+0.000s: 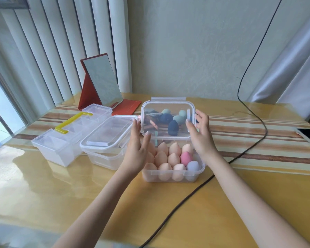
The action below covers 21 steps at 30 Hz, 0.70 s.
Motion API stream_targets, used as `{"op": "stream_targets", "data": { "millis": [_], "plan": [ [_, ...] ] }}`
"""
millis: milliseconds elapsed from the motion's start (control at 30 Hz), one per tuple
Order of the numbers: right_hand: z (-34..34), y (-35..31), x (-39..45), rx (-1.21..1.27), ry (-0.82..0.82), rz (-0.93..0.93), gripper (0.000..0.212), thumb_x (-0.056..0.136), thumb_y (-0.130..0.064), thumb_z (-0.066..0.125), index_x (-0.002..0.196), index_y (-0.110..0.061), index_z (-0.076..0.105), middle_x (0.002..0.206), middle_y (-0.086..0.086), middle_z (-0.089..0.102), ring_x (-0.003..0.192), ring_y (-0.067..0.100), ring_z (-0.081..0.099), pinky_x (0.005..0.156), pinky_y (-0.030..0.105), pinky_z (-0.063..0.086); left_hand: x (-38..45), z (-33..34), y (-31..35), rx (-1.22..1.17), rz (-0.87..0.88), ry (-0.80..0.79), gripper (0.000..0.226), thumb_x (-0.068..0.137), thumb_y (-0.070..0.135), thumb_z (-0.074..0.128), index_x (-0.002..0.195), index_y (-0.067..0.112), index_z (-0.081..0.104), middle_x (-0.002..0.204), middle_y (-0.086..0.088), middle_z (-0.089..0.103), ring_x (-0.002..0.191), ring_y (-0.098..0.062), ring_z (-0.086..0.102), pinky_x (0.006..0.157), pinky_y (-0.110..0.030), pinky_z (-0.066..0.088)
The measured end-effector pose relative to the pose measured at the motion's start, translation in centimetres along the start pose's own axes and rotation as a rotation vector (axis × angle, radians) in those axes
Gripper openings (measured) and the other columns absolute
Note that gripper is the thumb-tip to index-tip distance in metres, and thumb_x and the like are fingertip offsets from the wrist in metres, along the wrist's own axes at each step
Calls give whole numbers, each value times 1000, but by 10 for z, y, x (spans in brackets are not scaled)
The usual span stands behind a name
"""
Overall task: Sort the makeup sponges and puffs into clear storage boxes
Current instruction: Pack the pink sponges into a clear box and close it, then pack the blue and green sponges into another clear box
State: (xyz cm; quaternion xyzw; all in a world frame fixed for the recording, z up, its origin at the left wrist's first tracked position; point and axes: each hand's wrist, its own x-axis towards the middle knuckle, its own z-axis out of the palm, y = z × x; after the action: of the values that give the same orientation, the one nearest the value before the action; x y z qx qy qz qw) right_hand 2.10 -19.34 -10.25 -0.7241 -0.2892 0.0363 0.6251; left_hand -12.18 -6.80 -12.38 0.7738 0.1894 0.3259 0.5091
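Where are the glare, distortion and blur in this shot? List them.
Head view: window light from the left throws white glare on the glossy table. The wide lens curves the blinds. Also in the head view, the clear lid carries pale reflections, and the bottom edge is blurred.

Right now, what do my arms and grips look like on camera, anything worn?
The left arm and right arm are bare to the frame's edge: no sleeves, gloves, watch or bracelets. The left grip and right grip show no rings; fingernails are longish.
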Motion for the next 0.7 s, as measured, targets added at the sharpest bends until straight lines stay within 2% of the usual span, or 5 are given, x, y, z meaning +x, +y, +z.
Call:
{"op": "stream_targets", "data": {
  "millis": [167, 267, 467, 567, 700],
  "plan": [
    [-19, -14, 9, 327, 40, 137, 43, 96, -53, 36, 133, -33, 44, 126, -5, 51, 118, 17, 54, 101, 35, 43, -1, 1, -4, -68, 75, 160, 45, 103, 29, 28, 146, 15, 31, 149, 0, 39, 135, -3, 34, 115, -29, 27],
    [-25, -22, 4, 399, 27, 141, 37, 102, -47, 27, 104, -30, 60, 101, -9, 61, 102, 14, 60, 95, 37, 46, -4, 1, -4, -84, 132, 291, 37, 101, 34, 27, 126, 27, 53, 127, 4, 59, 120, -12, 53, 104, -41, 42],
    [-29, -28, -10, 313, -102, 136, 52, 103, -36, 32, 60, -12, 49, 82, 4, 65, 90, 17, 62, 82, 29, 43, -8, 2, 5, -277, 8, 288, 45, 86, 64, 28, 93, 37, 64, 107, 1, 60, 101, -12, 55, 98, -38, 43],
    [-29, -25, -21, 124, -216, 29, 45, 100, -16, 43, 56, -7, 49, 81, 5, 67, 90, 14, 64, 89, 29, 42, -13, -1, 8, -223, -3, 225, 55, 77, 65, 33, 76, 27, 73, 109, 3, 61, 105, 0, 53, 95, -20, 37],
    [-33, -15, -28, -16, -308, -17, 16, 93, -7, 56, 81, -9, 66, 94, -2, 69, 99, 6, 61, 90, 19, 42, -19, -8, 2, -238, 9, 120, 32, 69, 47, 49, 74, 28, 75, 117, 1, 63, 115, -1, 52, 95, -23, 40]
  ]
}}
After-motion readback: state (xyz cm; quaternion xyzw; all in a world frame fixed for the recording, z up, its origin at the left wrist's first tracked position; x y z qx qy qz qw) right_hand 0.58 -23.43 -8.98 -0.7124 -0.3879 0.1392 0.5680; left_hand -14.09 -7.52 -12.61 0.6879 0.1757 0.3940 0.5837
